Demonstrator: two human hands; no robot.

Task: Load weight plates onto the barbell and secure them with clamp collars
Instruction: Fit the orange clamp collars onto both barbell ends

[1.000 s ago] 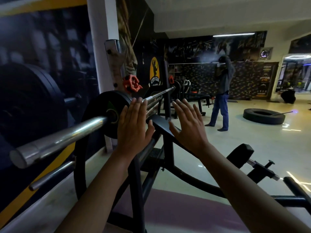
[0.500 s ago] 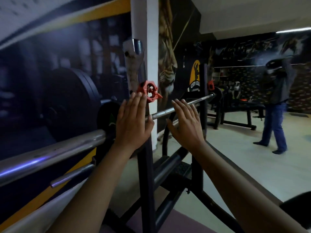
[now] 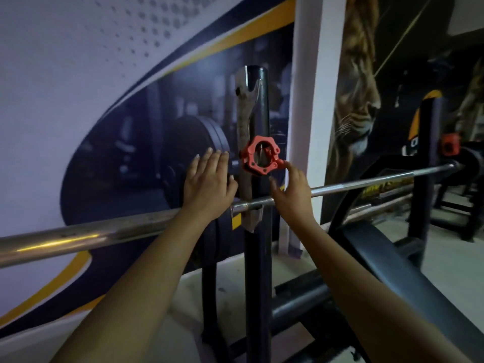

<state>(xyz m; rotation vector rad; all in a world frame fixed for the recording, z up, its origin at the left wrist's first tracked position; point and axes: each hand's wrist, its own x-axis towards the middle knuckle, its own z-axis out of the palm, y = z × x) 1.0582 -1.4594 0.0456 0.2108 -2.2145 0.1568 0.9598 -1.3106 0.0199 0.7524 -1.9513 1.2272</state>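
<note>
A steel barbell point(image 3: 78, 235) lies across the rack from lower left to right. A black weight plate point(image 3: 217, 244) sits on its sleeve beside the black rack upright point(image 3: 258, 258). My left hand point(image 3: 209, 187) lies flat against the plate's face, fingers spread. A red clamp collar point(image 3: 260, 159) hangs on the upright's hook above the bar. My right hand point(image 3: 293, 189) is open just below and right of that collar, fingertips close to its lever; contact is unclear. A second red collar point(image 3: 449, 145) sits at the bar's far end.
The bench's black pad point(image 3: 392, 258) and frame run along my right. A painted wall point(image 3: 78, 100) stands close behind the bar, with a white pillar point(image 3: 306, 100) behind the upright. The far upright point(image 3: 425, 166) holds the bar's other end.
The view has swung left and closer to the rack. My left hand stays on the plate. My right hand has risen toward the red collar on the upright.
</note>
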